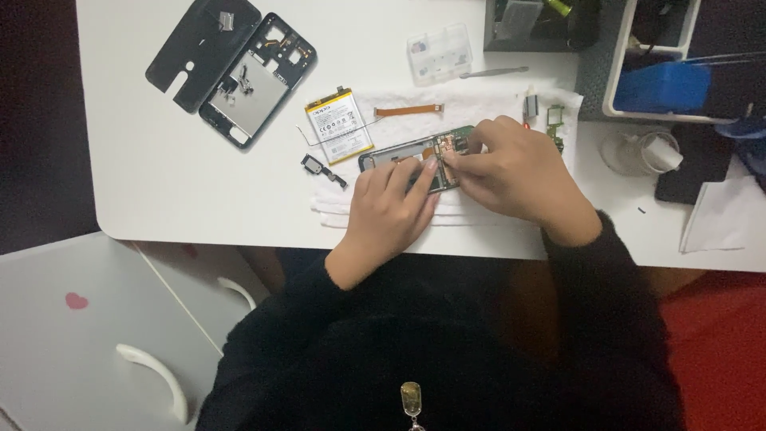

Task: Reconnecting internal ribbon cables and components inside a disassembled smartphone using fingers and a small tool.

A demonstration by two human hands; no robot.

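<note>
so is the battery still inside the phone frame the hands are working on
No, the battery lies on the table, left of the phone frame under both hands.
</note>
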